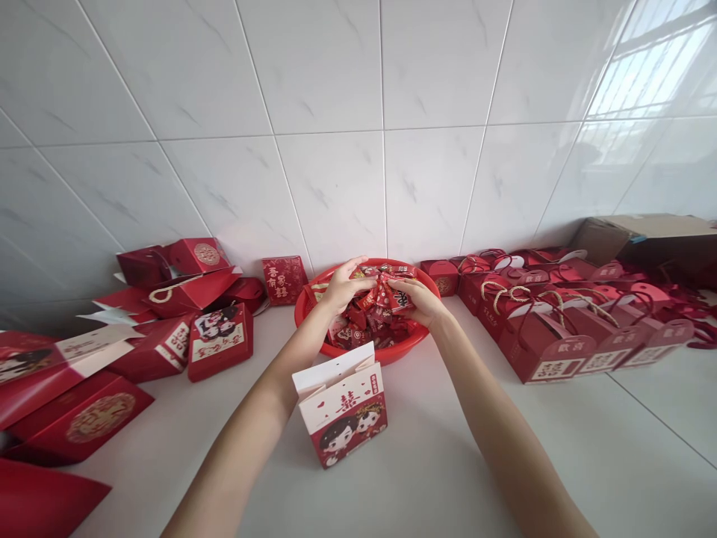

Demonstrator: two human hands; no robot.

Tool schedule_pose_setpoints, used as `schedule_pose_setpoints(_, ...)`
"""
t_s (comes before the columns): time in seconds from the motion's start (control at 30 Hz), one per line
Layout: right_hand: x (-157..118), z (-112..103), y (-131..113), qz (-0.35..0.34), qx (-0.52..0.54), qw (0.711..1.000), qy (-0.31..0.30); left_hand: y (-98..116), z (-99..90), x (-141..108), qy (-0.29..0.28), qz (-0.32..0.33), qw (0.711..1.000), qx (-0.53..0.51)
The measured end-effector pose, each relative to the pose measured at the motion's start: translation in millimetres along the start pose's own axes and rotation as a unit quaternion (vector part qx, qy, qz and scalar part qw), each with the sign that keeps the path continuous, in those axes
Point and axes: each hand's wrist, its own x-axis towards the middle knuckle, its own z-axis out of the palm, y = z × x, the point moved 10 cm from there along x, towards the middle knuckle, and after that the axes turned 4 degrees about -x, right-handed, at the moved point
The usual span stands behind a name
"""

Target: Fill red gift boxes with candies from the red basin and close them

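Note:
A red plastic basket [386, 355] full of red-wrapped candies [364, 317] stands against the wall. Over its left side reaches my left hand [341, 288], with thumb and fingers spread apart and no candy visibly gripped. My right hand [423, 300] is at the basket's right side, its fingers closed on a red candy packet [399, 297] with dark lettering. Both hands touch or hover just above the pile. In front of the basket, between my forearms, a red and white gift box [347, 418] with two cartoon figures stands upright, its top flaps raised.
To the left lie several red boxes [221, 340], some with flaps open. A small red box [284, 280] leans by the wall. Rows of red gift boxes with rope handles [543, 344] fill the right side, before a cardboard box [644, 232]. White tiled wall [330, 187] rises behind.

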Motion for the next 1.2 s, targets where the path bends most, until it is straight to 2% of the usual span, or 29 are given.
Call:
schedule_pose_setpoints(0.17, 5, -3, 0, -0.027, -0.006, 1.000, 0.000, -5, 4.5, 4, -0.032, 0.034, 0.995, 0.087)
schedule_pose_setpoints(0.33, 9, -6, 1, -0.041, 0.006, 0.999, -0.002, 3, 16.2, 5, -0.087, 0.089, 0.979, 0.160)
schedule_pose_setpoints(0.63, -3, -3, -12, -0.069, 0.050, 0.996, -0.010, 22, 13.8, -8, -0.056, 0.125, 0.984, 0.115)
schedule_pose_setpoints(0.77, -16, 8, -24, -0.083, 0.049, 0.993, -0.061, 45, -5.1, -33, -0.046, 0.144, 0.981, 0.120)
schedule_pose_setpoints(0.97, -66, 51, -57, -0.118, 0.027, 0.975, -0.184, 108, -43.4, -103, 0.013, 0.209, 0.972, 0.107)
schedule_pose_setpoints(1.1, -106, 77, -71, -0.130, -0.016, 0.963, -0.236, 121, -34.8, -144, -0.013, 0.190, 0.980, 0.063)
schedule_pose_setpoints(1.2, -125, 84, -78, -0.153, -0.059, 0.955, -0.248, 125, -24.5, -164, -0.023, 0.199, 0.979, 0.036)
